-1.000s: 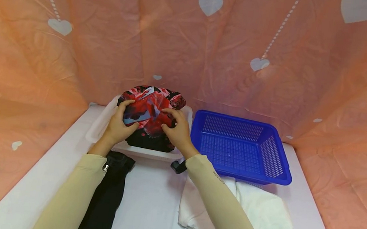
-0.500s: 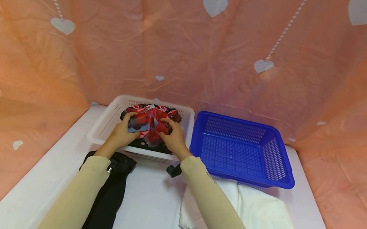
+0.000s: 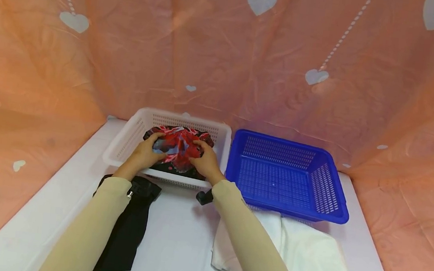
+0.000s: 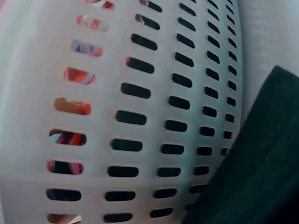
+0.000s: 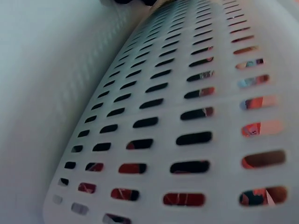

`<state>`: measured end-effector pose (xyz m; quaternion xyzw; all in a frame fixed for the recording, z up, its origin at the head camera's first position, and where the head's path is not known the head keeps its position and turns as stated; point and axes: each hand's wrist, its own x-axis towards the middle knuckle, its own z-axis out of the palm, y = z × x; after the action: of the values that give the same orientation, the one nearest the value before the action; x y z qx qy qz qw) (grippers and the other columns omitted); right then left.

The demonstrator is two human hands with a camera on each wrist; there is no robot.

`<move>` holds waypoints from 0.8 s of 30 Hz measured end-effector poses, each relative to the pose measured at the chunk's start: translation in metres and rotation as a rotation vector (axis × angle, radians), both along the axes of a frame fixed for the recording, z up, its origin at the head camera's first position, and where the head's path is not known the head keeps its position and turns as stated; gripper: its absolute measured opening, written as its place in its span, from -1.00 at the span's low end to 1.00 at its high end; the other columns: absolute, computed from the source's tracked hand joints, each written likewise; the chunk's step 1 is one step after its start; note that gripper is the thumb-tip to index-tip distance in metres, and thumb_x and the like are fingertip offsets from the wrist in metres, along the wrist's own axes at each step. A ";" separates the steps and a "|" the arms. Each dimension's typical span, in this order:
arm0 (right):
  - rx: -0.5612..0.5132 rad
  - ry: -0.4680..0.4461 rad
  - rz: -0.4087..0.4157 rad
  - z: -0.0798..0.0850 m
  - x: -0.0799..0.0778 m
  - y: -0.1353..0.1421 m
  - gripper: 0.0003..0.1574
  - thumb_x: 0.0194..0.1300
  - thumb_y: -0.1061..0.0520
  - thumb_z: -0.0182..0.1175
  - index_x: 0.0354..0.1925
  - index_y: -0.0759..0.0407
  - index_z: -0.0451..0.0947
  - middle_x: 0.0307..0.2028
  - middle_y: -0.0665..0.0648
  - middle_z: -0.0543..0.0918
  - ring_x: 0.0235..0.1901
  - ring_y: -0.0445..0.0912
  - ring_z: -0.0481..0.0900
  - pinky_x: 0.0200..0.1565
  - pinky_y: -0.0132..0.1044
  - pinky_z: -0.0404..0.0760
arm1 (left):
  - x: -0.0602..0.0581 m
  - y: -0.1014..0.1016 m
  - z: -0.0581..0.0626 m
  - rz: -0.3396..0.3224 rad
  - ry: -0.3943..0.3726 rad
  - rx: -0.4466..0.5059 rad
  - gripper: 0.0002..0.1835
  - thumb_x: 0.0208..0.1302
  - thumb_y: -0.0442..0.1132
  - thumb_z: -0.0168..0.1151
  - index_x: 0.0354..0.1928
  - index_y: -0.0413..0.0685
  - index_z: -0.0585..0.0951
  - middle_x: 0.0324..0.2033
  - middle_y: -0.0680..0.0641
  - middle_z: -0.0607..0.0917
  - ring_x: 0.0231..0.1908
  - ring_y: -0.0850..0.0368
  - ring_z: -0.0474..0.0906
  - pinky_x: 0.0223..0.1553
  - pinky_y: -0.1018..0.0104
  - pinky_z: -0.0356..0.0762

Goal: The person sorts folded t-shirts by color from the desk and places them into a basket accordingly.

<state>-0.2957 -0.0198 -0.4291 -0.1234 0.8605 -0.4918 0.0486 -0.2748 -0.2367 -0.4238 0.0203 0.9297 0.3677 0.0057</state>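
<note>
black cloth: flat on the white table, near-left, under the left forearm; also the dark corner at lower right of the left wrist view.
white basket: left of centre, at the back of the table; slotted wall fills both wrist views.
left hand: inside the white basket, fingers curled over the left side of the red cloth, gripping it.
red cloth: bunched red/black/white print, down in the white basket between the two hands; shows as red patches through the slots in both wrist views.
right hand: inside the white basket, fingers curled over the right side of the red cloth, gripping it.
black strap part: at the right wrist, just in front of the white basket.
blue basket: just beside the white basket on the right; whether the rims touch, cannot tell.
white cloth: folded on the table, near-right, its far edge under the blue basket's front.
backdrop: peach sheet with white hearts, behind and on both sides.
</note>
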 end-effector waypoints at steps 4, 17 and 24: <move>0.053 0.007 -0.006 -0.001 -0.002 -0.001 -0.25 0.14 0.30 0.30 0.30 0.02 0.38 0.28 0.16 0.46 -0.13 0.00 0.47 -0.28 -0.32 0.41 | -0.001 0.000 0.001 0.010 -0.036 0.010 -0.23 0.25 -0.16 0.25 0.45 0.00 0.14 0.30 -0.41 0.32 0.22 -0.36 0.31 0.18 -0.24 0.30; 0.182 -0.003 -0.054 -0.002 -0.002 -0.002 -0.32 0.03 0.30 0.32 0.18 0.18 0.48 0.13 0.26 0.59 0.05 0.09 0.53 0.01 -0.17 0.53 | 0.000 -0.002 0.002 0.130 -0.039 0.040 -0.35 0.19 -0.29 0.20 0.34 -0.19 0.27 0.29 -0.41 0.34 0.27 -0.33 0.27 0.28 -0.20 0.22; 0.266 -0.076 -0.024 -0.001 0.000 -0.003 -0.29 0.13 0.17 0.32 0.26 0.23 0.40 0.14 0.29 0.56 0.07 0.11 0.54 0.13 -0.11 0.51 | 0.005 0.000 0.005 0.241 0.029 0.122 -0.41 0.29 -0.25 0.14 0.34 -0.18 0.30 0.29 -0.40 0.35 0.30 -0.30 0.26 0.28 -0.15 0.25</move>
<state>-0.2955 -0.0227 -0.4300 -0.0868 0.9171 -0.3783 0.0911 -0.2694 -0.2369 -0.4192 -0.0859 0.9013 0.4212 -0.0531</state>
